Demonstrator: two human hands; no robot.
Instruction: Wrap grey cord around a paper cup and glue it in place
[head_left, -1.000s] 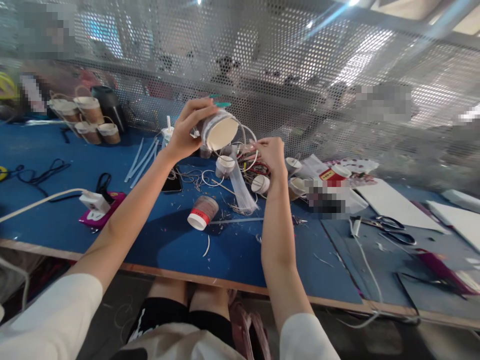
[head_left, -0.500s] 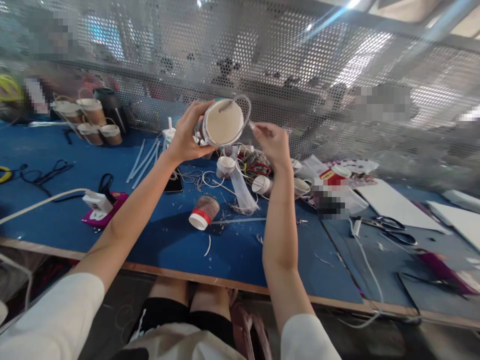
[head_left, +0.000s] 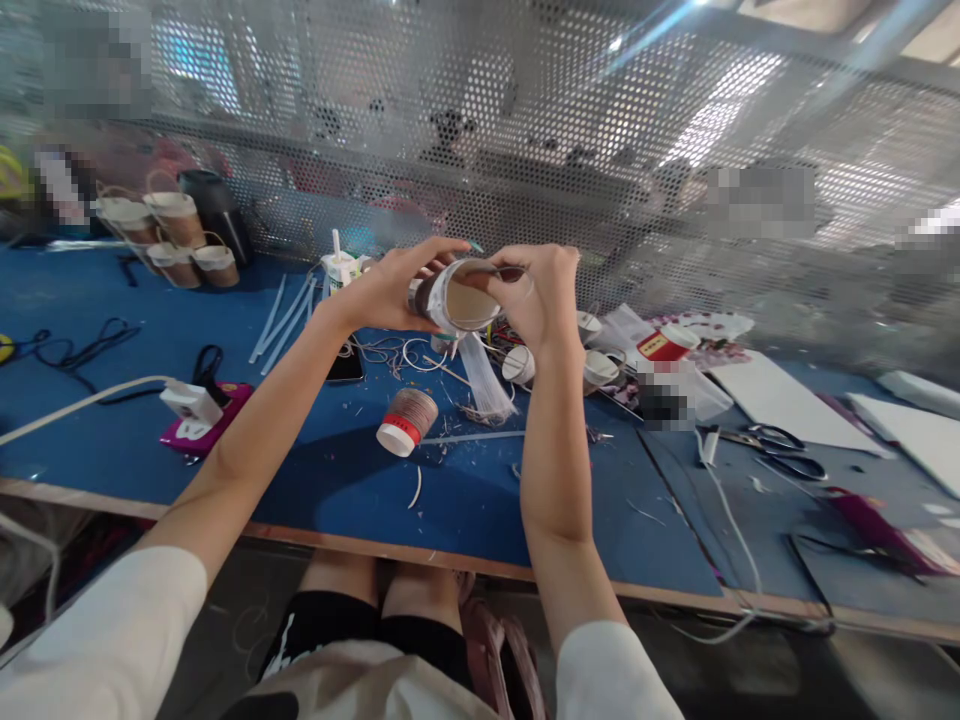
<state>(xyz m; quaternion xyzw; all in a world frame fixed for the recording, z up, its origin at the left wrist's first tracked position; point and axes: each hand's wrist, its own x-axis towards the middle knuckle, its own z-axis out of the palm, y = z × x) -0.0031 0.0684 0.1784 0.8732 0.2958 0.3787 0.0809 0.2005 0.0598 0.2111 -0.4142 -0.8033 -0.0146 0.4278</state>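
Note:
A paper cup (head_left: 469, 303) is tilted on its side above the table, its open mouth turned toward me. My left hand (head_left: 397, 287) is wrapped round the cup's body from the left. My right hand (head_left: 529, 290) is at the cup's right rim, thumb and fingers pinched on a thin cord (head_left: 508, 270) that runs to the inside of the cup. Below them a cord-wrapped cup with a red band (head_left: 407, 422) lies on the blue table.
Small cups (head_left: 517, 365) and clear strands (head_left: 487, 380) lie behind. A purple glue gun (head_left: 206, 420) with a white plug is at left, scissors (head_left: 772, 440) and white boards (head_left: 795, 400) at right. Brown cups (head_left: 176, 220) stand back left; a perforated metal screen (head_left: 562, 130) rises behind.
The held cup has come lower and slightly right. My right hand has moved to its rim, and the cord loop that stood out at the right is now drawn in close.

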